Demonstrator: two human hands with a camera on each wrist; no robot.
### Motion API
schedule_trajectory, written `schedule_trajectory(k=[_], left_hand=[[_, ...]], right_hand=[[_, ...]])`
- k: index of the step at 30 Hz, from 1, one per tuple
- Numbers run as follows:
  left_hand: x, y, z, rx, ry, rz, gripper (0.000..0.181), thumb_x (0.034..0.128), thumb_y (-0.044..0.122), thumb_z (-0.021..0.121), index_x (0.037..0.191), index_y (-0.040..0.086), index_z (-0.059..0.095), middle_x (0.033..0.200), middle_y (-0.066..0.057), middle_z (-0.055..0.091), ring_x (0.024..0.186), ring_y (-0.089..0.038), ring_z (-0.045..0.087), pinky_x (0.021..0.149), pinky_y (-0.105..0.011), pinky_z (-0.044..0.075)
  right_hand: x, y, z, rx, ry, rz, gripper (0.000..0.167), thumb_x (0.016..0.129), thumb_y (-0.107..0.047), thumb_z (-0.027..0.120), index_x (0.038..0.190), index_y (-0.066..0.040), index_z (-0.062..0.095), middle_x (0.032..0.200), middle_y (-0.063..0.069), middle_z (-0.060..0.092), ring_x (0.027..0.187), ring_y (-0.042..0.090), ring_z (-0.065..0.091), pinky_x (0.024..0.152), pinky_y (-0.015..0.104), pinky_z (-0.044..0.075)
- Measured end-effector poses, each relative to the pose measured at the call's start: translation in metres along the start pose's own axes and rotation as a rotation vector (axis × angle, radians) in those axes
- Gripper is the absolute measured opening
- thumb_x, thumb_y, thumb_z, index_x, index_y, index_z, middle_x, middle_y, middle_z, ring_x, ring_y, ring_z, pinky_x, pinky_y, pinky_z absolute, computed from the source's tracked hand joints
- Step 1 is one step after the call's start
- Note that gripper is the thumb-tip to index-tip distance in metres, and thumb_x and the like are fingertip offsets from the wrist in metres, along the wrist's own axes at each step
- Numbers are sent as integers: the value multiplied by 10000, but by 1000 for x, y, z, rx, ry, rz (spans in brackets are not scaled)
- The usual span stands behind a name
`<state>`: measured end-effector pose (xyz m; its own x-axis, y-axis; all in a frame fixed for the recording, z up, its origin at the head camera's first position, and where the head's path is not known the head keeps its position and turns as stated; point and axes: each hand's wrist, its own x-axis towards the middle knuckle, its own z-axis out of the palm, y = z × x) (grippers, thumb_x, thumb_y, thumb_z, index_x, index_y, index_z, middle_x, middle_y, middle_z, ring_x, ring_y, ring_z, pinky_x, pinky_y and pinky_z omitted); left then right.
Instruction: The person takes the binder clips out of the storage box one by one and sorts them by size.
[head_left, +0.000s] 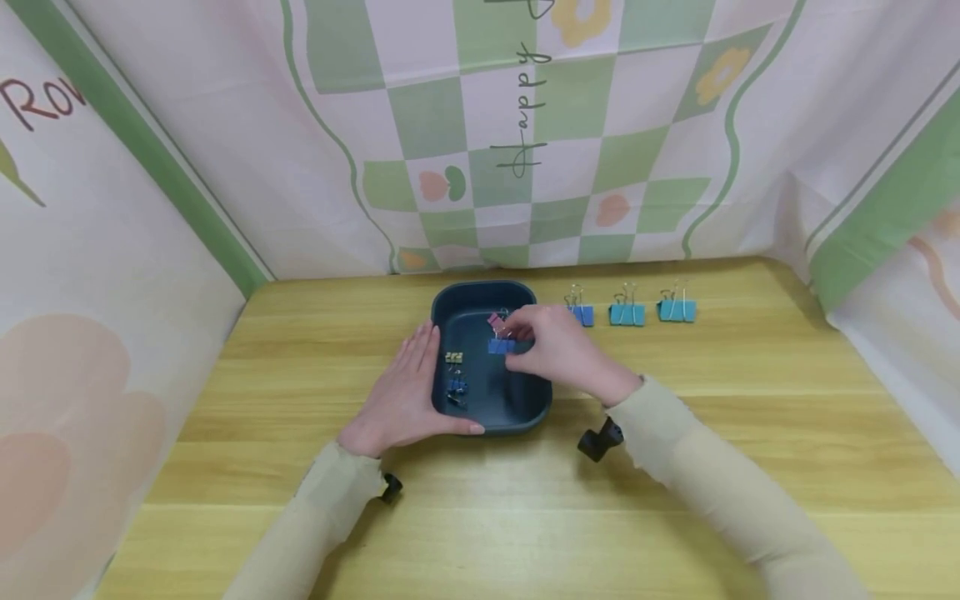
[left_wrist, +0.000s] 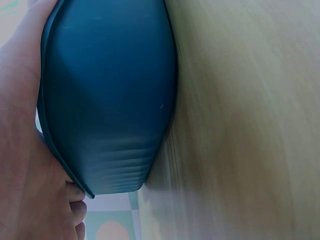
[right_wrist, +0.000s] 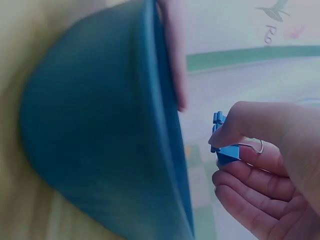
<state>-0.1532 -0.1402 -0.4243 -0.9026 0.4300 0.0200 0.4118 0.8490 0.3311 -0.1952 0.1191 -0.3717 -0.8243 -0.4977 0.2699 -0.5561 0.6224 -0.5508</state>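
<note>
A dark blue rectangular tray (head_left: pixel 498 404) stands on the wooden table. Flat along its left wall lies my left hand (head_left: pixel 405 396), fingers straight and thumb stretched along the near rim. My right hand (head_left: pixel 558 346) pinches a blue binder clip (head_left: pixel 500 346) between thumb and fingers over the tray's right half; the right wrist view shows the blue clip (right_wrist: pixel 229 153) with one wire handle out. A small pink clip (head_left: pixel 495 322) shows just beyond it. Along the tray's left side lie a yellowish clip (head_left: pixel 453 357), a small blue clip (head_left: pixel 457 387) and a dark clip (head_left: pixel 455 401).
Right of the tray, a row of larger binder clips stands near the table's back: a blue one (head_left: pixel 583 316), partly behind my right hand, a teal one (head_left: pixel 627 314) and another teal one (head_left: pixel 677 311). A patterned curtain (head_left: pixel 427 117) hangs behind the table.
</note>
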Motion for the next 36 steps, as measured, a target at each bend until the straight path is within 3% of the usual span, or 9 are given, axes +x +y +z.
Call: schedule_trajectory(k=[16,24,31,36], left_hand=[[-1,-1,1,20,0,5,1514,599,1018,501,1622,21,1,1692,-127,-61,1538,-197,-78,1225,-364,50],[0,-1,0,26,8,8,1505,606,1014,502,1623,19,10,1694,-129,-54,1538,-198,-81,1226,-363,44],[-1,0,0,25,5,8,1509,603,1018,498,1623,24,-1,1692,-128,-57,1538,-207,-79,1227,-369,45],[0,0,0,22,6,10,1505,606,1014,503,1623,31,-11,1693,-132,-49,1539,-210,-77,1228,-375,48]], right_hand=[[-11,26,-58,52,108,118,267,788,-64,853,1037,-34,762,961,68,735,856,238,693,794,442,585],[-17,40,-79,26,156,175,243,779,-61,840,1012,-44,774,952,70,747,863,251,703,801,448,562],[-25,55,-81,14,57,250,278,823,-110,836,1068,-15,745,993,110,736,907,293,693,822,480,558],[-31,76,-71,15,-28,274,300,834,-85,828,1093,21,719,1017,143,724,943,328,680,845,489,560]])
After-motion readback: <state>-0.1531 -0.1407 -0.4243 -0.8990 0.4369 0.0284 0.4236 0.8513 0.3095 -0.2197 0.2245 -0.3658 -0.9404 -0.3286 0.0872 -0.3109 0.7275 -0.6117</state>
